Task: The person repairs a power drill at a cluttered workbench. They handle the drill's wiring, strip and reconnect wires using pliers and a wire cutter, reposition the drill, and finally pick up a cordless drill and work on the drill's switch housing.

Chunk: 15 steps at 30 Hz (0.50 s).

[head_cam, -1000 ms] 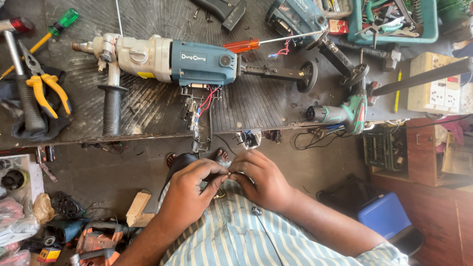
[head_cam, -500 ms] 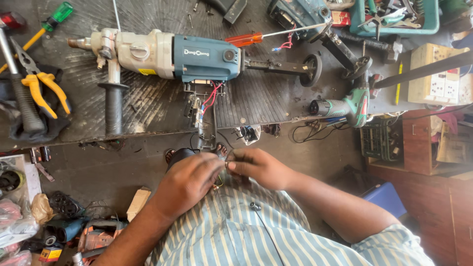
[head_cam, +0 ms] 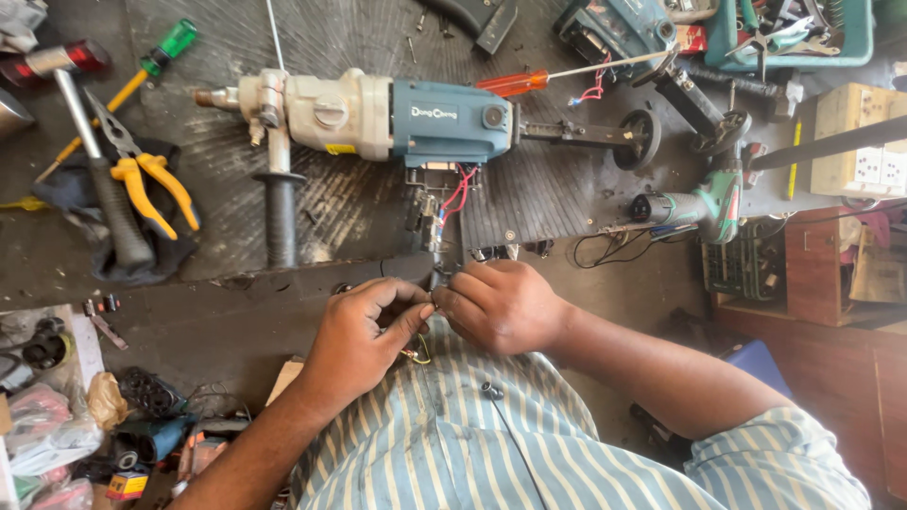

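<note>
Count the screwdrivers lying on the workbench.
2. A green-handled screwdriver lies at the top left, near the yellow pliers. An orange-handled screwdriver lies just above the big blue drill. More may be hidden in the green tray at top right.

Matt teal plastic drill (head_cam: 378, 118), ribbed rubber mat (head_cam: 350, 203), striped cotton shirt (head_cam: 491, 444)

Even daylight, sharp, slight edge distortion
</note>
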Each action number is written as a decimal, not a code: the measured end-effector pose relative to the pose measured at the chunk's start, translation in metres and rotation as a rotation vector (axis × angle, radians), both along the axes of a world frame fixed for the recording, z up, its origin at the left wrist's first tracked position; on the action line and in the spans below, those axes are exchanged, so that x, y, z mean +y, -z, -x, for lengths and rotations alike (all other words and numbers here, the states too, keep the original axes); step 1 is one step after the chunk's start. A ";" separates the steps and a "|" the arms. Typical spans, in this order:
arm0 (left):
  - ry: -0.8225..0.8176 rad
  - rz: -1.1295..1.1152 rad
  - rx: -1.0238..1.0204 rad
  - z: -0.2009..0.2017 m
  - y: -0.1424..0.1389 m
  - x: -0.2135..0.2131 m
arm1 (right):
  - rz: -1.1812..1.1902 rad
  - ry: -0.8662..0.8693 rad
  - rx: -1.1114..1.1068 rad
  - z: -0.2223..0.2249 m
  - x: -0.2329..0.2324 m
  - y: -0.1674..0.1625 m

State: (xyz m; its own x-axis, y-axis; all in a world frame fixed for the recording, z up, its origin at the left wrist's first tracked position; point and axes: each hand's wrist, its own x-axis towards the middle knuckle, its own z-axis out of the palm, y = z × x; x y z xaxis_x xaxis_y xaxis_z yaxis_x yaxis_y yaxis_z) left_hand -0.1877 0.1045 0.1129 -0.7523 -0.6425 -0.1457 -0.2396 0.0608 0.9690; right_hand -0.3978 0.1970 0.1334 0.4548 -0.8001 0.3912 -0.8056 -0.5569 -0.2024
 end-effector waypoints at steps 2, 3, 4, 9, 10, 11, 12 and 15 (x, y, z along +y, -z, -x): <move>0.016 0.047 0.019 -0.005 -0.005 -0.009 | -0.009 0.018 -0.051 -0.009 -0.005 0.000; 0.039 0.084 0.030 -0.007 -0.007 -0.013 | -0.034 0.058 -0.093 -0.014 -0.006 0.001; 0.062 0.121 0.042 -0.009 -0.009 -0.016 | -0.060 0.096 -0.135 -0.020 -0.006 0.002; 0.255 0.411 0.152 -0.017 -0.015 -0.033 | -0.564 0.467 -0.707 -0.044 0.005 0.019; 0.313 0.580 0.188 -0.019 -0.015 -0.037 | -0.810 0.605 -1.010 -0.048 0.009 0.024; 0.369 0.748 0.224 -0.021 -0.015 -0.041 | -1.034 0.738 -1.332 -0.052 0.010 0.029; 0.455 0.822 0.234 -0.023 -0.014 -0.046 | -1.139 0.732 -1.505 -0.055 0.010 0.034; 0.632 0.934 0.287 -0.022 -0.008 -0.061 | -1.320 0.719 -1.809 -0.064 0.012 0.037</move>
State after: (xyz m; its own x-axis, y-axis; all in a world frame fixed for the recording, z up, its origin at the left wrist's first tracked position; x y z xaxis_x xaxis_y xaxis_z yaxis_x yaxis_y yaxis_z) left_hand -0.1659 0.0432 0.1205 -0.9057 0.0914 0.4139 0.3093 0.8103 0.4978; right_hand -0.3333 0.2091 0.0962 0.0110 -0.6756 -0.7372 0.5931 0.5980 -0.5391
